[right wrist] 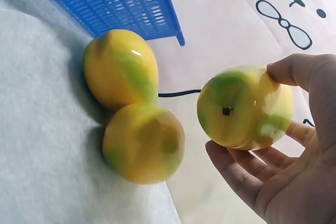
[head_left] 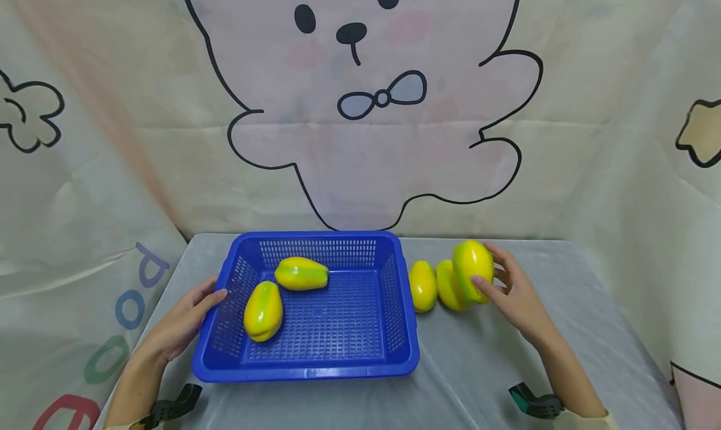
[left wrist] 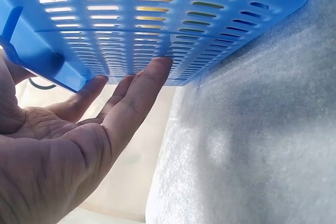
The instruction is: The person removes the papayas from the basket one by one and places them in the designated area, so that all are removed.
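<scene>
My right hand (head_left: 515,295) grips a yellow-green papaya (head_left: 473,268) between thumb and fingers. It is raised off the table, as the right wrist view shows, with the papaya's end (right wrist: 227,110) facing the camera. Beside it, a second papaya (head_left: 449,285) and a third papaya (head_left: 423,286) rest on the table, right of the blue basket (head_left: 306,373). Two more lie inside the basket: one papaya (head_left: 301,273) near the back, another papaya (head_left: 263,311) at the left. My left hand (head_left: 183,317) holds the basket's left rim, thumb over the edge and fingers (left wrist: 139,100) against the outer wall.
A grey cloth covers the table (head_left: 467,367). Behind it hangs a curtain (head_left: 360,167) with a cartoon bear, and more printed fabric closes in both sides. Dark straps with devices sit on both wrists.
</scene>
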{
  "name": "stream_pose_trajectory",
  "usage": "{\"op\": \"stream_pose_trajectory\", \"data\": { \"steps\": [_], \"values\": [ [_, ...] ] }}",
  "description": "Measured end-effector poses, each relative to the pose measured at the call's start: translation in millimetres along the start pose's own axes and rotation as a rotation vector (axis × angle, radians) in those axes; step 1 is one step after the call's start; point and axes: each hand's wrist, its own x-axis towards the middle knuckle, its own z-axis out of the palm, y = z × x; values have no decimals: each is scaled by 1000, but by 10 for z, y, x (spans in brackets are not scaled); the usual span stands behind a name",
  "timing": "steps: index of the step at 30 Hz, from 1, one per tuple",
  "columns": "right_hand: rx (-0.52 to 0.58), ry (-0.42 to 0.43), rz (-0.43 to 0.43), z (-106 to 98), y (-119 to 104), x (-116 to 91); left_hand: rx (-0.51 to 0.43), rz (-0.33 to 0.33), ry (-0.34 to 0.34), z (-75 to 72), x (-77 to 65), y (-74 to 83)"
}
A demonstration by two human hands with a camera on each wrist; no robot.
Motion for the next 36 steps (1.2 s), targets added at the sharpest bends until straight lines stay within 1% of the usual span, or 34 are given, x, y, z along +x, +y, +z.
{"op": "stream_pose_trajectory", "data": {
  "steps": [5, 7, 12, 21, 27, 36],
  "values": [
    [-4, 7, 39, -55, 59, -9, 12, -21, 15, 0, 9, 6],
    [-12, 10, 50, -77, 78, -7, 13, -20, 16, 2, 10, 6],
    [-54, 17, 53, -120, 135, 11, 13, 0, 13, 4, 6, 2],
    [-100, 28, 65, -155, 250, 41, 14, -6, 19, 9, 3, 5],
    [-105, 20, 80, -181, 325, 80, 19, -6, 28, 5, 14, 24],
    [-158, 8, 106, -170, 426, 82, 11, -20, 33, 22, -3, 13]
  ]
}}
